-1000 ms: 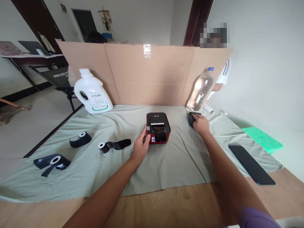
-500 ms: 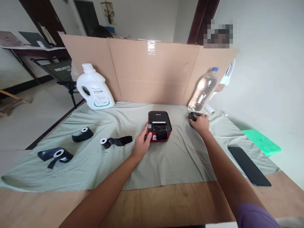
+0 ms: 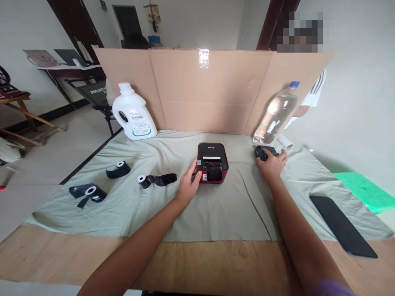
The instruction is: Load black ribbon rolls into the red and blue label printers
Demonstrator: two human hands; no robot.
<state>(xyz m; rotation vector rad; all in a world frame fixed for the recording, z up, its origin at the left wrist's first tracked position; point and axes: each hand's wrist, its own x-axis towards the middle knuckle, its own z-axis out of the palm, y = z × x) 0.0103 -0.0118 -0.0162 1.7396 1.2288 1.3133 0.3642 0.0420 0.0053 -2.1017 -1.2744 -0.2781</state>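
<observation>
A small black-and-red label printer sits mid-table, a dark strip hanging over its front. My left hand holds the printer's front left corner, fingers along its side and thumb at the front. Further right, my right hand lies over a small black blocky object on the cloth, thumb and fingers around it; its kind is partly hidden. Left of my left hand lie three rolls of dark strip with white cores: a near one, a far one and a left one, all partly unwound.
A cardboard panel stands behind the cloth. A white jug leans at back left, a clear bottle at back right beside a white tube. A dark phone lies at right. Another person's sleeve shows behind the panel.
The camera view has turned slightly left, so everything sits further right. My right hand's fingers have spread a little on the black object. My left hand stays at the printer.
</observation>
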